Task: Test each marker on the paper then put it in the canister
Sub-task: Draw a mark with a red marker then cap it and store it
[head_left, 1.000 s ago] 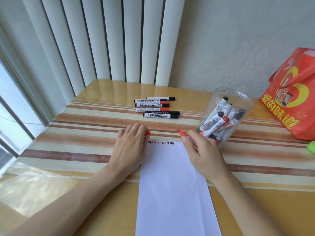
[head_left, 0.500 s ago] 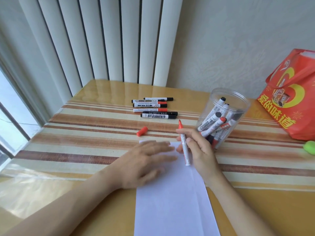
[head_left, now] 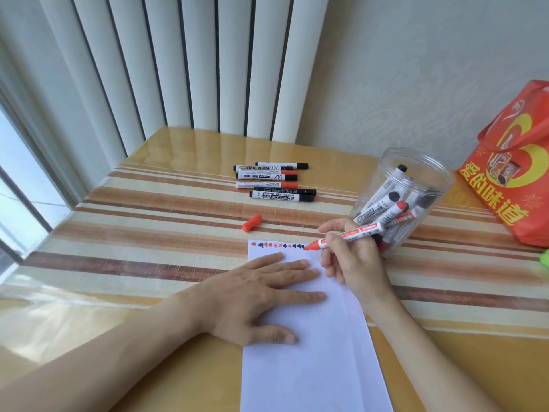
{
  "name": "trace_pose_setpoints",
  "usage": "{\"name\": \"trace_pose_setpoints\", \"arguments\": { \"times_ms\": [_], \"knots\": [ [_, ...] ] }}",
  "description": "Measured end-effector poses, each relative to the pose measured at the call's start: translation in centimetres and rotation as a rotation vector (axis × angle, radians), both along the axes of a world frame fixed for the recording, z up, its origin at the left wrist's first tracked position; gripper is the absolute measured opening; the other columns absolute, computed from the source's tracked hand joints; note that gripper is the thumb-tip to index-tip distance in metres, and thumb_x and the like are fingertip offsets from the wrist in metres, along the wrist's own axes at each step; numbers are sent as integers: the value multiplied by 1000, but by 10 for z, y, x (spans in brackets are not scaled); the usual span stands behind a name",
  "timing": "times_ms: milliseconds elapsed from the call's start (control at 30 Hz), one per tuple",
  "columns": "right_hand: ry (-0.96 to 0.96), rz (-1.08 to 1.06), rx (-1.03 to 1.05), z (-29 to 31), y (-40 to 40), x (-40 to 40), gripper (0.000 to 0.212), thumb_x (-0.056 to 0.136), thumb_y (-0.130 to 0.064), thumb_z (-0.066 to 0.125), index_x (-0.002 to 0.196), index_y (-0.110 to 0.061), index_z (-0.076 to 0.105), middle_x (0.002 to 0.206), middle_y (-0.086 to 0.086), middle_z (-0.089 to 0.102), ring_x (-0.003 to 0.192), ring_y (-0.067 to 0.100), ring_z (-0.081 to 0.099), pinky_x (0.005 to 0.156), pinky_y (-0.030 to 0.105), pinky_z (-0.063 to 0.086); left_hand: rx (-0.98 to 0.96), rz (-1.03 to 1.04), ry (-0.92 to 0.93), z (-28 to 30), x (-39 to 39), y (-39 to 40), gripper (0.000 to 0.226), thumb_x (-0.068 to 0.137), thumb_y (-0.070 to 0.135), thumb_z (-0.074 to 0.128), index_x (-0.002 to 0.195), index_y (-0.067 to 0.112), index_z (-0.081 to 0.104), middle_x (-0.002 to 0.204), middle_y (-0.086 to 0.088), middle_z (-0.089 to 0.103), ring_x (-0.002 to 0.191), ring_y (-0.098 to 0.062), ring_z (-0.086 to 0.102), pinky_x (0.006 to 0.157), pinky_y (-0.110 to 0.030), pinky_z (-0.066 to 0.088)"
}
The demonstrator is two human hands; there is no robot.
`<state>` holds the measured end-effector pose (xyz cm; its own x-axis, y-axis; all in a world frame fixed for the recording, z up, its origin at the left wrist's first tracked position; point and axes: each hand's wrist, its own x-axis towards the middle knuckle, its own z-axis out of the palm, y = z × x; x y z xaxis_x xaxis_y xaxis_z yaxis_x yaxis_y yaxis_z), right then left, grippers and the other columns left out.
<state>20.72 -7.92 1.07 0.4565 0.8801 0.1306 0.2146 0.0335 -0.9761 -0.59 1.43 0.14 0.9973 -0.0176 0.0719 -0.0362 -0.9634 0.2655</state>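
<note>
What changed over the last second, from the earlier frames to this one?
The left hand let go of the red cap, now lying on the table, and moved onto the paper, pressing it flat. The right hand turned the red marker tip-down to the paper's top edge. The canister and loose markers stayed put.

Paper (head_left: 309,352) lies at the table's (head_left: 148,239) near edge, cap (head_left: 252,222) just behind it, loose markers (head_left: 274,183) further back, canister (head_left: 407,191) right, bag (head_left: 514,173) at the far-right edge.
</note>
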Motion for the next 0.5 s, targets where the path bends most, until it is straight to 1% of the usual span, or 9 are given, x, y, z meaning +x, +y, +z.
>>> {"name": "trace_pose_setpoints", "arguments": {
  "times_ms": [100,167,267,400,500],
  "knots": [
    [-13,32,-50,4,-1,4,12,91,-24,63,99,-15,63,74,8,68,49,26,57,37,26,36,2,8,8,1,0,0,72,100,64,47,161,41,18,172,8,4,156,-4,-8,128,-41,-4],
    [-30,11,-76,5,-1,5,10,95,-17,71,95,-14,62,72,8,67,46,27,55,37,25,36,-18,15,-7,1,0,0,71,99,64,50,161,41,22,172,8,8,157,-4,-6,128,-41,-3],
    [-57,-59,-96,2,0,4,13,97,-10,70,90,-12,59,63,8,61,40,25,52,36,25,36,-58,24,-29,2,-1,0,71,97,62,55,159,39,30,171,8,16,157,-3,-1,128,-41,0],
    [-19,-72,-81,2,1,4,11,97,-7,67,92,-10,58,66,11,62,43,28,56,39,29,43,-63,32,-37,2,-1,0,71,96,63,57,158,40,32,170,8,18,156,-2,1,128,-42,4],
    [-2,-97,-80,2,4,4,11,96,-3,67,90,-7,58,64,11,61,46,29,60,43,31,48,-74,38,-51,2,-1,0,70,94,65,58,156,40,35,169,9,20,156,-1,4,127,-46,9]
  ]
}}
